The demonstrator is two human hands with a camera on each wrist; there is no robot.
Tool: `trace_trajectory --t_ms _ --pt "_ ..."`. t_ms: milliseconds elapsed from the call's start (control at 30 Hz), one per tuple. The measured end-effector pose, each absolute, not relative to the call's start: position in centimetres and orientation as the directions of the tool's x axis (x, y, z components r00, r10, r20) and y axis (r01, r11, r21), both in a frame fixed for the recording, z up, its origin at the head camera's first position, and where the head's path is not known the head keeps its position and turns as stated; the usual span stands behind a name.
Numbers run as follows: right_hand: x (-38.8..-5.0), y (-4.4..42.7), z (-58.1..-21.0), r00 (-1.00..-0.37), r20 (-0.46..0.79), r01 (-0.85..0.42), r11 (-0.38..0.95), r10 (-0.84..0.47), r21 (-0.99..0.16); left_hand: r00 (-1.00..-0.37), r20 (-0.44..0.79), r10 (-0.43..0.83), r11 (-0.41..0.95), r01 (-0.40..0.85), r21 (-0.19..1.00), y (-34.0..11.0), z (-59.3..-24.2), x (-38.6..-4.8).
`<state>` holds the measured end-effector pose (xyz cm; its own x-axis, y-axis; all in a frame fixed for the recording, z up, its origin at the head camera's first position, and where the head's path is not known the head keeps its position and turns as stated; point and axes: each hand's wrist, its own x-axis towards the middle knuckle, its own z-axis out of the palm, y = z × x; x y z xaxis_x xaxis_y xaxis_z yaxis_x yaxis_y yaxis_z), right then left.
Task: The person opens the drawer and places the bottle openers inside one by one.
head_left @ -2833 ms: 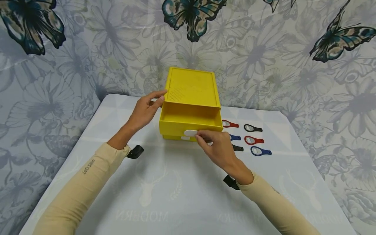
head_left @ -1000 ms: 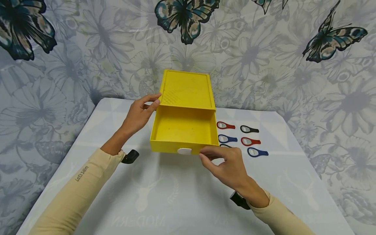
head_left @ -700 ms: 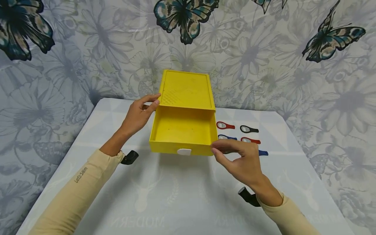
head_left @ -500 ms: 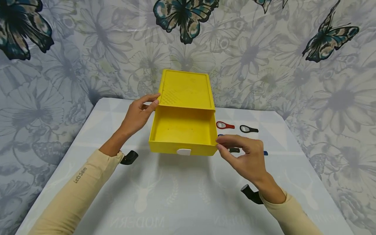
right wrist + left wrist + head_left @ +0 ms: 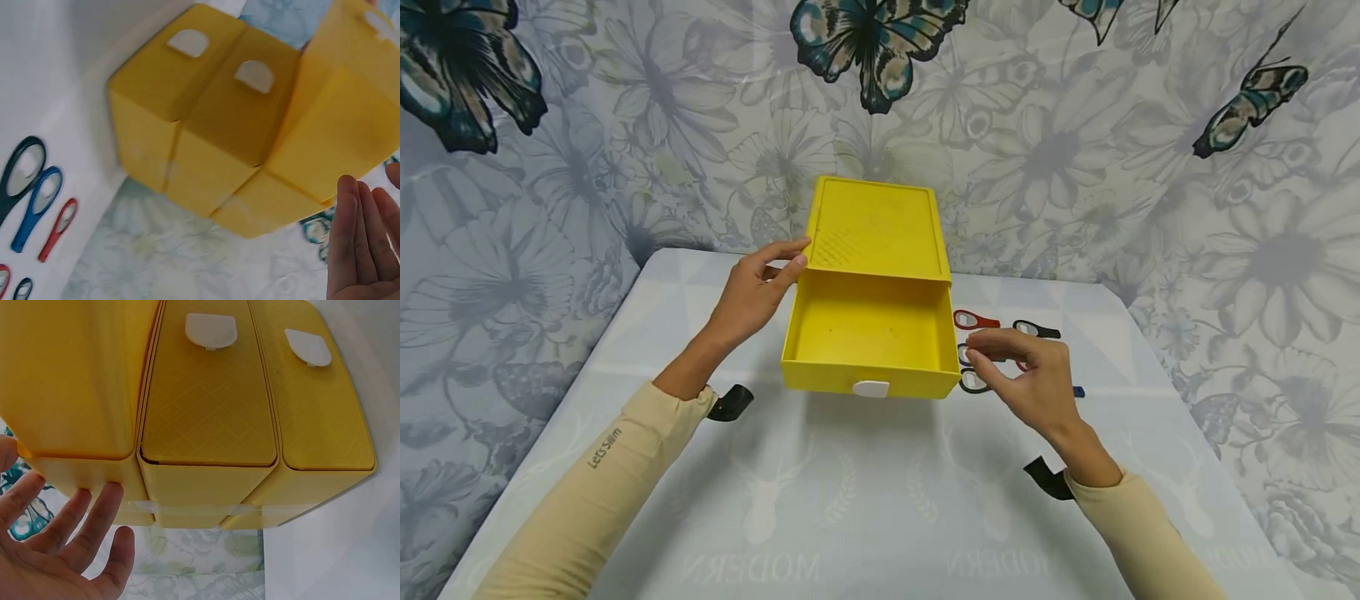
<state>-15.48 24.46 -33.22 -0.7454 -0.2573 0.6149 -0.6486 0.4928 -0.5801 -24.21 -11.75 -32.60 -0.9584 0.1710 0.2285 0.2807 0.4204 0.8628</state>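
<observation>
A yellow drawer unit point(image 5: 876, 227) stands on the table, its top drawer point(image 5: 872, 382) pulled out toward me. In the left wrist view, two lower drawers point(image 5: 209, 394) sit closed, each with a white pull tab. My left hand point(image 5: 752, 292) rests its fingertips against the unit's upper left side; in that wrist view its fingers point(image 5: 100, 519) are spread and loosely bent. My right hand point(image 5: 1033, 379) hovers just right of the drawer, thumb and forefinger close together with nothing visible between them. Under and behind it lie bottle openers, including a red one point(image 5: 976, 320) and a black one point(image 5: 1036, 330).
Several openers lie in rows right of the unit; the right hand partly covers them, and a blue opener point(image 5: 37, 206) shows in the right wrist view. A patterned cloth wall point(image 5: 1045, 167) rises close behind the white table point(image 5: 850, 500).
The top drawer came further out as the right hand pulled its front. The right hand then left the drawer's front right corner and moved right, over the openers. The left hand stayed at the unit's side.
</observation>
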Motion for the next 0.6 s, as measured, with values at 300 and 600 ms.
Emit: trace_trajectory --t_ms 300,600 --pt "-17.4 27.3 -36.4 -0.819 0.421 -0.574 0.541 -0.390 -0.615 -0.945 0.256 0.205 0.388 0.319 0.865 -12.0 -32.5 -24.1" --pt "-18.8 29.4 -38.7 -0.875 0.184 -0.464 0.669 -0.448 -0.580 -0.944 0.264 0.196 0.381 0.322 0.867 -12.2 -32.5 -23.7"
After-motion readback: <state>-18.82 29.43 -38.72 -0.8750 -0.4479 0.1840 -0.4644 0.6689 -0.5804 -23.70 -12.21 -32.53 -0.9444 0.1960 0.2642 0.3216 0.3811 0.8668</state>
